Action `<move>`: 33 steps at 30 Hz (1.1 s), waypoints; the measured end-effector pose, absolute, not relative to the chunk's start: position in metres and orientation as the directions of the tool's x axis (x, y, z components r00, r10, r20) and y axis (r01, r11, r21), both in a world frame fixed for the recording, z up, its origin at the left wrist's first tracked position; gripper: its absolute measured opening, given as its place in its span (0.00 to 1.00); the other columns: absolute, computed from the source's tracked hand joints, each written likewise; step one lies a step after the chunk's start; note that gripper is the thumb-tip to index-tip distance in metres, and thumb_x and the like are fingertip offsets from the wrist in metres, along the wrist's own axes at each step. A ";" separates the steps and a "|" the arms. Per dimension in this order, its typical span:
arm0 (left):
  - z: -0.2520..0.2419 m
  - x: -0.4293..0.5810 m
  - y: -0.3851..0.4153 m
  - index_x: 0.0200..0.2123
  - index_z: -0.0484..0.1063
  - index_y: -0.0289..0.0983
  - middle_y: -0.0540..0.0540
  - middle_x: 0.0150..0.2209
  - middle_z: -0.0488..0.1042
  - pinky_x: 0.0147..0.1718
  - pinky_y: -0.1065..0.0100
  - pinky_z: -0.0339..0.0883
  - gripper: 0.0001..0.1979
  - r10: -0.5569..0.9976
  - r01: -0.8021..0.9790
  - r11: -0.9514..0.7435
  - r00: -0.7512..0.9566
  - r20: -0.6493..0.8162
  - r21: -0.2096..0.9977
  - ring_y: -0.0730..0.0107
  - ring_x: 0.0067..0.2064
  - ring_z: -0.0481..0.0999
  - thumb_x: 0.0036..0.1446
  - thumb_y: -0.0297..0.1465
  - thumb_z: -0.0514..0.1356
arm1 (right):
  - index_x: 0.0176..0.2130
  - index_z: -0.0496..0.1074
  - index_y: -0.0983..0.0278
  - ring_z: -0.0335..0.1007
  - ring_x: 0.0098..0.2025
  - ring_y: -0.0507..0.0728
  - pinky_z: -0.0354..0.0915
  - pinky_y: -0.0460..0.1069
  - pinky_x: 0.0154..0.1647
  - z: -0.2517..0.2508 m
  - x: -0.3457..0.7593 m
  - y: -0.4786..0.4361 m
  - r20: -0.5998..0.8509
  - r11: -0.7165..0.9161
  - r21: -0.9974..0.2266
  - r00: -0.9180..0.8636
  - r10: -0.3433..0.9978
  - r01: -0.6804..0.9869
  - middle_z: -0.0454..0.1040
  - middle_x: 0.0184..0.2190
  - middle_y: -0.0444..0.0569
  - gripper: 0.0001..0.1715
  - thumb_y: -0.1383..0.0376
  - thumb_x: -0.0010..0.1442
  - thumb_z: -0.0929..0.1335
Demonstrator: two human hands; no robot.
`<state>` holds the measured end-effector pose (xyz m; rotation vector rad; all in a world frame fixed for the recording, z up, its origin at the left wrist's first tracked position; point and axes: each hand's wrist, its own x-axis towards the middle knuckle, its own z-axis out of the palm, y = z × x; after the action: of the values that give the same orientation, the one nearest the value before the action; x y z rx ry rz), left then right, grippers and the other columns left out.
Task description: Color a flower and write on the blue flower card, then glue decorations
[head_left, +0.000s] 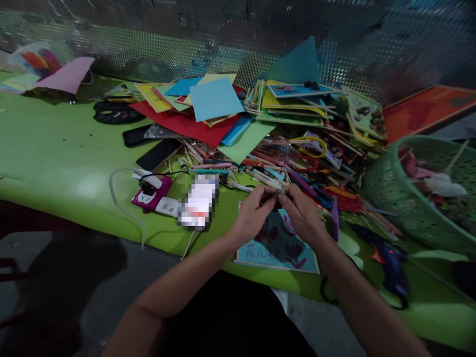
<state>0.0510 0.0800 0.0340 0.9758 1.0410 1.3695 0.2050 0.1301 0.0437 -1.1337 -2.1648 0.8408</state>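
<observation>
My left hand (256, 210) and my right hand (301, 210) meet fingertip to fingertip over the front of the table. Between them they pinch a small greyish piece (281, 192), mostly covered by fingers, so its kind is unclear. Beneath the hands lies a blue card (256, 255) with dark flower drawings, purple handwriting and thin pale sticks along its edges. My forearms hide part of it. To the right of my right forearm, a dark blue hot glue gun (394, 267) with an orange trigger and a small red light rests on the table.
A lit phone (199, 203) and a magenta power strip (152, 193) with cables lie left of my hands. Behind are scattered pens (253, 186), coloured paper (217, 99) and stick-framed cards (297, 104). A green plastic basket (386, 193) stands at right. The green table's (67, 144) front edge is close to my body.
</observation>
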 end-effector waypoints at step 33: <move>0.038 0.041 0.081 0.37 0.78 0.37 0.45 0.37 0.80 0.43 0.65 0.72 0.06 0.980 -0.011 -0.074 -0.184 0.071 0.997 0.67 0.40 0.78 0.61 0.31 0.61 | 0.41 0.73 0.60 0.73 0.31 0.56 0.65 0.50 0.31 0.052 0.202 0.121 0.297 0.533 -0.650 -0.464 0.835 0.542 0.78 0.33 0.48 0.07 0.60 0.66 0.67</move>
<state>0.0408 0.0811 0.0377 1.1567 1.2956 1.4079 0.2024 0.1205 0.0519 -1.1111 -2.1752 0.6371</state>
